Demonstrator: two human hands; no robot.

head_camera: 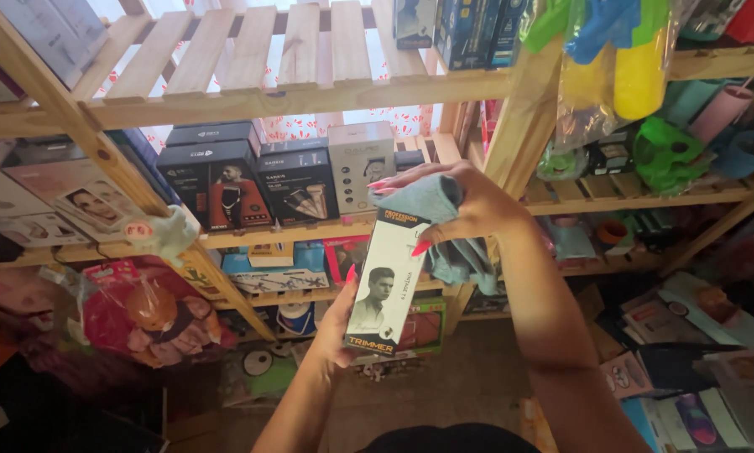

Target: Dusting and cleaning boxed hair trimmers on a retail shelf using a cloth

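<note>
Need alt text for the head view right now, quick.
The left hand holds a tall white product box upright while the right hand presses a blue-grey cloth against its top. Behind stand wooden shelves of boxed goods.

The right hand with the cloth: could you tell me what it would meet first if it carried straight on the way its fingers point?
The right hand points left over the white box; beyond it likely the grey box on the wooden shelf, though depth is unclear.
</note>
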